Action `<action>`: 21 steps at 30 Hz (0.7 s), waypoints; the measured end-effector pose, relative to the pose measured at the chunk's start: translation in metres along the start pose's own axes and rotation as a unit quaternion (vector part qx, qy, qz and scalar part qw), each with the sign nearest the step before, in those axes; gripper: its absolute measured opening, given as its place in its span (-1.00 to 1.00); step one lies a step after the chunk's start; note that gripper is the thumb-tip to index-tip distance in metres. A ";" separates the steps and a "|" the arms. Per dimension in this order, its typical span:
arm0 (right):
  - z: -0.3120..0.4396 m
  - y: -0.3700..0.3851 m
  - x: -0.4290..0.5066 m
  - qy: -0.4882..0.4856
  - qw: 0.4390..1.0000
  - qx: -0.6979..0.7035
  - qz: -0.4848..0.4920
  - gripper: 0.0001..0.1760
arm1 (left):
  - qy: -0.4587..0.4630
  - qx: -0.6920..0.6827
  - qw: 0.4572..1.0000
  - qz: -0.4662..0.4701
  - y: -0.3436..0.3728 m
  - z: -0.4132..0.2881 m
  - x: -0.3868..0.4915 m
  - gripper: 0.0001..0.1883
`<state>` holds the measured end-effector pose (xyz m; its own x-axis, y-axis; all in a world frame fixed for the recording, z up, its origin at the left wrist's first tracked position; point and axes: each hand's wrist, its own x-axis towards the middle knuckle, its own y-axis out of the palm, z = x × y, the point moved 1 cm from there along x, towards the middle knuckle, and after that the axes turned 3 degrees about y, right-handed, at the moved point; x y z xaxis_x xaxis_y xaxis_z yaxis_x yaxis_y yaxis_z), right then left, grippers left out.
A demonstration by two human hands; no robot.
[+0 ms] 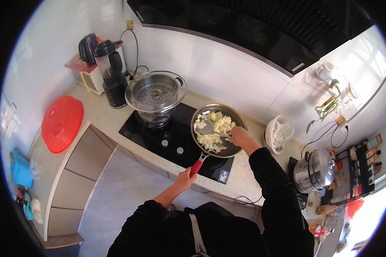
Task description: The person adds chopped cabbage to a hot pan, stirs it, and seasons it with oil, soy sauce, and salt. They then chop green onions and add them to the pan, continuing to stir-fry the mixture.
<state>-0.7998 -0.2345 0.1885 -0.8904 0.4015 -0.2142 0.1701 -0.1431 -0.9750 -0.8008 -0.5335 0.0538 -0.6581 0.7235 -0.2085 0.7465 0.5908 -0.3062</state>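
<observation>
My left hand (184, 178) grips the red handle (197, 167) of a steel frying pan (242, 119), which sits over the right side of a black glass cooktop (148, 145). Chopped pale cabbage (223, 122) with some green bits covers much of the pan's inside. A grey spatula (207, 128) is held by its handle in my right hand (239, 138). Its broad head rests among the cabbage at the left of the pan; my right hand partly hides the handle.
A steel steamer pot with a glass lid (156, 93) stands on the cooktop's left side. Behind it are a blender (112, 77) and an electric kettle (88, 48). A white basket (278, 135) and a lidded steel pot (313, 170) stand to the right. The range hood (244, 32) overhangs the wall.
</observation>
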 end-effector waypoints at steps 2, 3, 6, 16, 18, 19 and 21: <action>-0.008 0.001 0.000 0.007 0.999 -0.030 -0.007 -0.78 | -0.002 0.000 1.000 0.000 0.000 -0.001 -0.001 -0.48; -0.013 -0.002 -0.001 0.015 0.999 -0.048 -0.005 -0.77 | -0.010 0.000 1.000 0.004 0.000 -0.002 -0.001 -0.47; -0.035 -0.031 -0.013 0.030 0.994 -0.099 -0.040 -0.78 | -0.018 -0.003 1.000 0.005 -0.001 -0.003 -0.001 -0.46; -0.048 -0.071 -0.026 0.030 0.970 -0.152 0.189 -0.72 | -0.029 -0.013 0.999 0.004 0.001 -0.002 -0.001 -0.48; -0.039 -0.058 -0.024 0.086 0.961 0.067 0.252 -0.72 | -0.026 -0.010 1.000 0.002 0.001 -0.002 -0.001 -0.48; -0.036 -0.052 -0.024 0.084 0.959 0.117 0.243 -0.74 | -0.034 -0.015 0.999 0.003 0.001 -0.002 -0.001 -0.48; -0.029 -0.041 -0.024 0.093 0.947 0.205 0.231 -0.76 | -0.015 -0.014 1.000 -0.005 0.002 -0.002 -0.001 -0.49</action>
<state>-0.7737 -0.2119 0.2322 -0.6656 0.3570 -0.6554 0.3112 -0.6655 -0.6785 -0.7987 -0.5325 0.0554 -0.6683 0.7062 -0.2336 0.7417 0.6088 -0.2816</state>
